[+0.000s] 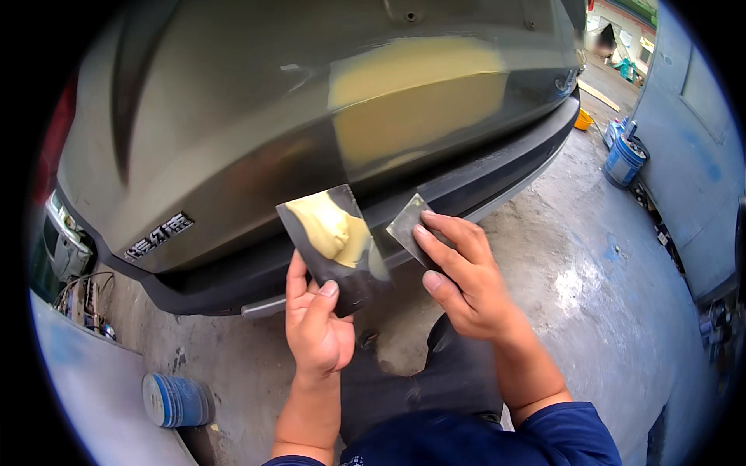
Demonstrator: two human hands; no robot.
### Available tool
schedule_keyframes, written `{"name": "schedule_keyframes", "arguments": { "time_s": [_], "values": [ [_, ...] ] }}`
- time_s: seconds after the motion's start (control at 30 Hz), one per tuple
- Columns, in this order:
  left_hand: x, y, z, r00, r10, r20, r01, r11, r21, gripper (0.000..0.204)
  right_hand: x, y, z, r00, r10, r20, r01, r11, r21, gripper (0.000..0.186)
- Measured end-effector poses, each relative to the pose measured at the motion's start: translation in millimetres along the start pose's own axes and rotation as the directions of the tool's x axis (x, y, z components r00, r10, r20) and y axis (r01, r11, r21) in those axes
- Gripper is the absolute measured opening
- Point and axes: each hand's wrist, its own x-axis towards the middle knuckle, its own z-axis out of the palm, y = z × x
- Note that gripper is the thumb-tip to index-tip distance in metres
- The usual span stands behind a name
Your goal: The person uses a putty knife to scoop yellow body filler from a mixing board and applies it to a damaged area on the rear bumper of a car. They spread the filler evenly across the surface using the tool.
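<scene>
My left hand (320,330) grips the lower end of a dark flat mixing board (301,242), thumb on top and fingers beneath. A smeared mound of yellow body filler (330,229) lies on the board's upper part. In my right hand (470,279) is a small grey spreader (406,225), pinched between thumb and fingers, with a trace of yellow at its tip. The spreader is apart from the board, just to its right. Beyond both hands, the dark grey car tailgate (233,101) carries a broad patch of yellow filler (423,101) across its crease.
The black rear bumper (505,151) runs below the tailgate, close beyond my hands. A blue bucket (624,159) stands at the right near a grey-blue metal panel (688,155). Another blue bucket (177,400) is at the lower left. A yellow bowl (583,119) sits on the concrete floor (590,272).
</scene>
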Motion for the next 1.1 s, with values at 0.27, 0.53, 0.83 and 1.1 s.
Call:
{"name": "schedule_keyframes", "arguments": {
  "time_s": [0.27, 0.53, 0.83, 1.1],
  "values": [
    [-8.0, 2.8, 6.1, 0.998, -0.054, 0.033, 0.049, 0.99, 0.135, 0.064, 5.0, -31.0, 3.7, 0.991, -0.082, 0.106, 0.108, 0.958, -0.267, 0.045],
    [6.3, 1.9, -22.8, 0.911, 0.341, 0.234, -0.413, 0.771, 0.486, 0.057, -0.1, 9.8, 2.7, 0.996, -0.013, 0.083, 0.038, 0.953, -0.3, 0.042],
    [25.0, -5.0, -83.6, 0.987, 0.163, -0.007, -0.161, 0.979, 0.121, 0.065, 54.7, 47.0, 29.6, 0.941, -0.045, -0.336, -0.132, 0.864, -0.486, 0.053],
    [22.8, -2.1, -99.7, 0.985, 0.175, -0.011, -0.172, 0.979, 0.112, 0.066, 48.0, 64.0, 65.1, 0.948, -0.076, -0.309, -0.104, 0.843, -0.528, 0.052]
  ]
}}
